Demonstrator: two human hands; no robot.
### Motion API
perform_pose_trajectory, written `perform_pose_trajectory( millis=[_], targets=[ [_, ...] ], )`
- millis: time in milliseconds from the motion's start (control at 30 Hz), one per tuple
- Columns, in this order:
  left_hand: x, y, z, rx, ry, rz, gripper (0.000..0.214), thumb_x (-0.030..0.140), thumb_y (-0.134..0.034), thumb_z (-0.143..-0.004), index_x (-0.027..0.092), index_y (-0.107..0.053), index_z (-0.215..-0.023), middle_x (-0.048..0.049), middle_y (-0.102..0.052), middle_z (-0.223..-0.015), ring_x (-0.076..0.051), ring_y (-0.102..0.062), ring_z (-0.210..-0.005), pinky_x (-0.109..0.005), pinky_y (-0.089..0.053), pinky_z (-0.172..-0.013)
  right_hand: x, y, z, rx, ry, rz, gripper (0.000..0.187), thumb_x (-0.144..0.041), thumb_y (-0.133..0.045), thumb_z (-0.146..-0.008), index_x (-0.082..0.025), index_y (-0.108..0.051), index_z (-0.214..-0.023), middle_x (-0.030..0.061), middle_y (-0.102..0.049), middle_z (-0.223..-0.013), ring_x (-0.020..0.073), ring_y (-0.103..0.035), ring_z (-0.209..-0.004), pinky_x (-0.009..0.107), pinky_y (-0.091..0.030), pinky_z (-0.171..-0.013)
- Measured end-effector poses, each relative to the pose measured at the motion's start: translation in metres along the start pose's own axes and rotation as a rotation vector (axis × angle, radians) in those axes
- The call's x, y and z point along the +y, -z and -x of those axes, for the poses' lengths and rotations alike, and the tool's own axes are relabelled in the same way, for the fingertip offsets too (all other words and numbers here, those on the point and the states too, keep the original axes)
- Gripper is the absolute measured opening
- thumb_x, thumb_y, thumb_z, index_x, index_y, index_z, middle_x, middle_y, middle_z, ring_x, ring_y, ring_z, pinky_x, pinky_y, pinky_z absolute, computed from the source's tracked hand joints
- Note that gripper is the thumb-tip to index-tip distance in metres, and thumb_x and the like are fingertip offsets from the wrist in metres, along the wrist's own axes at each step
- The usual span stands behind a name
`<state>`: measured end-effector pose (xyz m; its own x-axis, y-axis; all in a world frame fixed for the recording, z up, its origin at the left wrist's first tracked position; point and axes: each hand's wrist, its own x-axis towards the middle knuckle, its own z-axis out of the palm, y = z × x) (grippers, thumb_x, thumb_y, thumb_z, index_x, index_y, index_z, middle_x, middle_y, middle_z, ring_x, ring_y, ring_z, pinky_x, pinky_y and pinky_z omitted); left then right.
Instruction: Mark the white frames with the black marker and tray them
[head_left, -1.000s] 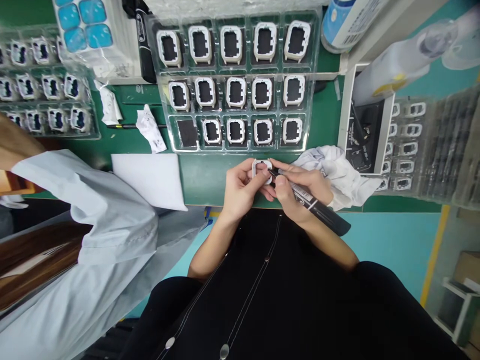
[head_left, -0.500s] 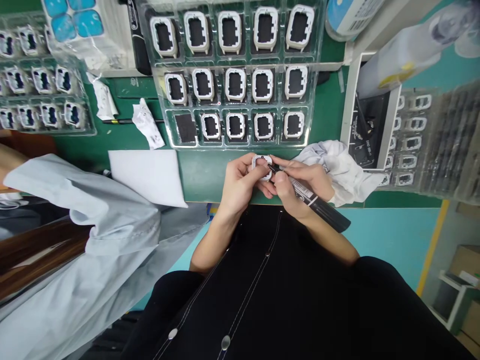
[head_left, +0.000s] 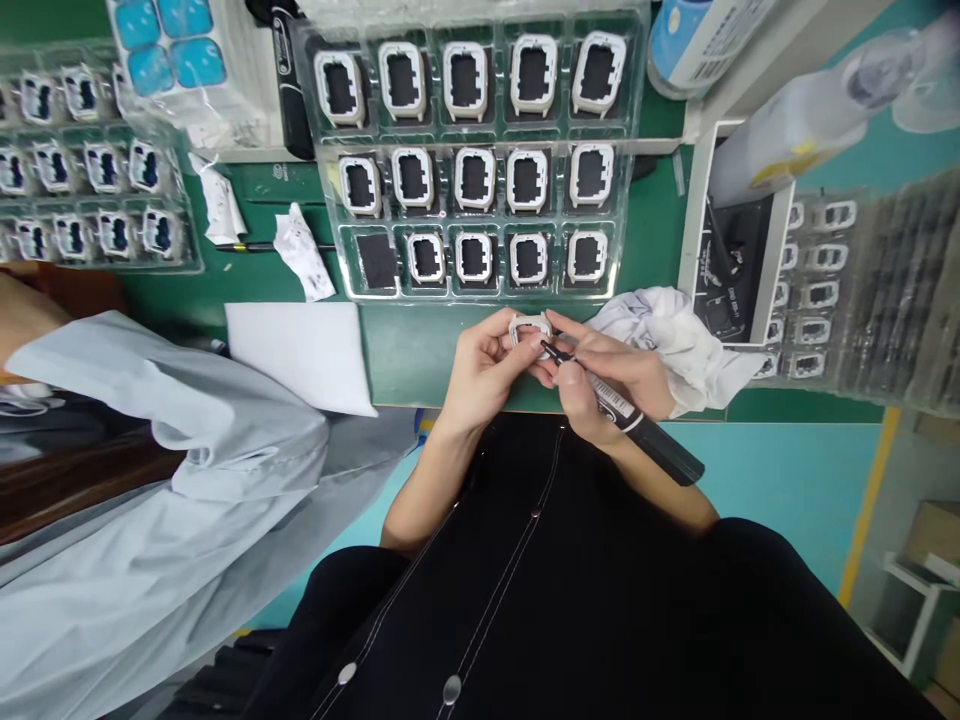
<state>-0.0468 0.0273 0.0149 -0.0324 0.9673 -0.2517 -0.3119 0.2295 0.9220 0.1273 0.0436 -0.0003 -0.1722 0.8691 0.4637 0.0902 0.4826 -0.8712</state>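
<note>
Between the thumb and fingers of my left hand (head_left: 484, 368) is a small white watch-case frame (head_left: 530, 322), held just beyond the bench's near edge strip. My right hand (head_left: 611, 370) grips a black marker pen (head_left: 637, 425) with a white label; its dark tip points up-left and meets or nearly meets the frame's lower right side. Whether the tip touches is partly hidden by my fingers. In front of my hands, a clear plastic tray (head_left: 480, 298) carries rows of similar white frames on dark pads. Its front-left pocket shows only a dark pad (head_left: 376, 261).
A crumpled white cloth (head_left: 690, 350) lies right of my hands, beside a white box (head_left: 772, 270) of black parts. To the left are a white foam sheet (head_left: 296, 355), stained wipes (head_left: 302, 252) and another frame tray (head_left: 196, 262). A co-worker's grey sleeve (head_left: 172, 380) reaches in at left.
The white frame has tilted in my left hand, so its side edge now shows more. The marker has shifted slightly down with my right hand. The whole view has drifted a little.
</note>
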Motion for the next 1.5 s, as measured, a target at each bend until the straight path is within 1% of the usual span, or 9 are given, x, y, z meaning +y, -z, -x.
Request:
perform_pose_trajectory(
  millis=[233, 400, 567, 667, 867, 1000, 1067, 1233, 1500],
  targets=[
    [0.0, 0.004, -0.001, -0.067, 0.041, 0.047, 0.066, 0.083, -0.112, -0.087, 0.027, -0.078, -0.09, 0.0021, -0.069, -0.072, -0.017, -0.068, -0.059, -0.036, -0.071, -0.063, 0.002, 0.0, -0.003, 0.028, 0.159, -0.03, 0.012, -0.038, -0.082, -0.119, -0.037, -0.069, -0.12, -0.0101, -0.083, -0.088, 0.0176, -0.082, -0.065, 0.06, -0.088, -0.113],
    [-0.002, 0.007, 0.0, -0.079, 0.058, 0.073, 0.061, 0.08, -0.109, -0.092, 0.026, -0.082, -0.095, -0.0021, -0.081, -0.081, -0.021, -0.08, -0.067, -0.036, -0.073, -0.065, 0.002, -0.008, -0.01, 0.071, 0.295, -0.034, 0.023, -0.021, -0.082, -0.114, -0.036, -0.074, -0.13, -0.0114, -0.082, -0.089, 0.015, -0.079, -0.06, 0.055, -0.09, -0.108],
    [-0.008, -0.008, 0.009, 0.054, -0.026, 0.012, 0.055, 0.078, -0.104, -0.099, 0.026, -0.088, -0.105, 0.0, -0.08, -0.076, -0.016, -0.07, -0.056, -0.03, -0.057, -0.054, 0.006, -0.01, -0.008, 0.144, 0.328, -0.06, 0.041, -0.021, -0.082, -0.116, -0.038, -0.075, -0.152, -0.0114, -0.084, -0.092, 0.0145, -0.076, -0.06, 0.052, -0.087, -0.113],
    [-0.005, -0.014, 0.016, 0.167, -0.098, -0.097, 0.052, 0.076, -0.101, -0.104, 0.025, -0.092, -0.107, -0.0036, -0.087, -0.088, -0.017, -0.072, -0.069, -0.032, -0.061, -0.066, 0.011, -0.006, -0.006, 0.207, 0.348, -0.022, 0.036, -0.031, -0.084, -0.118, -0.042, -0.075, -0.151, -0.0134, -0.078, -0.085, 0.0135, -0.066, -0.051, 0.051, -0.089, -0.102],
    [0.026, 0.044, 0.0, 0.549, -0.445, -0.47, 0.022, 0.045, -0.104, -0.103, 0.026, -0.093, -0.099, -0.0038, -0.081, -0.099, -0.021, -0.073, -0.093, -0.034, -0.06, -0.085, 0.008, 0.001, -0.013, 0.155, 0.421, -0.018, 0.036, -0.017, -0.087, -0.105, -0.029, -0.078, -0.138, -0.0112, -0.078, -0.079, 0.0137, -0.063, -0.046, 0.051, -0.091, -0.077],
    [0.046, 0.096, -0.024, 0.888, -0.349, -0.649, 0.045, 0.017, -0.102, -0.09, 0.025, -0.078, -0.127, 0.0063, -0.072, -0.095, -0.015, -0.067, -0.076, -0.028, -0.056, -0.075, 0.002, 0.0, -0.016, 0.127, 0.406, -0.021, 0.033, -0.012, -0.084, -0.104, -0.029, -0.078, -0.132, -0.0092, -0.081, -0.081, 0.0154, -0.066, -0.048, 0.049, -0.089, -0.073],
    [0.051, 0.107, -0.033, 0.981, -0.261, -0.767, 0.052, 0.007, -0.1, -0.084, 0.026, -0.067, -0.12, 0.0104, -0.066, -0.091, -0.013, -0.062, -0.071, -0.027, -0.054, -0.074, 0.001, -0.002, -0.016, 0.135, 0.401, -0.023, 0.031, -0.011, -0.085, -0.104, -0.028, -0.078, -0.13, -0.0082, -0.081, -0.08, 0.016, -0.067, -0.048, 0.048, -0.089, -0.071],
    [0.056, 0.107, -0.038, 0.967, -0.177, -1.007, 0.045, 0.013, -0.098, -0.097, 0.027, -0.056, -0.09, 0.0074, -0.065, -0.085, -0.016, -0.063, -0.074, -0.031, -0.052, -0.081, 0.0, -0.003, -0.015, 0.134, 0.387, 0.0, 0.03, -0.011, -0.084, -0.105, -0.029, -0.078, -0.129, -0.0084, -0.079, -0.076, 0.0172, -0.07, -0.048, 0.045, -0.088, -0.07],
    [0.043, 0.112, -0.028, 0.947, -0.306, -1.078, 0.014, 0.02, -0.081, -0.112, 0.024, -0.079, -0.099, -0.0033, -0.079, -0.1, -0.023, -0.073, -0.087, -0.038, -0.058, -0.095, 0.0, -0.004, -0.012, 0.153, 0.332, 0.065, 0.018, -0.019, -0.084, -0.108, -0.031, -0.074, -0.118, -0.0087, -0.075, -0.074, 0.0177, -0.072, -0.051, 0.043, -0.086, -0.067]
  ],
)
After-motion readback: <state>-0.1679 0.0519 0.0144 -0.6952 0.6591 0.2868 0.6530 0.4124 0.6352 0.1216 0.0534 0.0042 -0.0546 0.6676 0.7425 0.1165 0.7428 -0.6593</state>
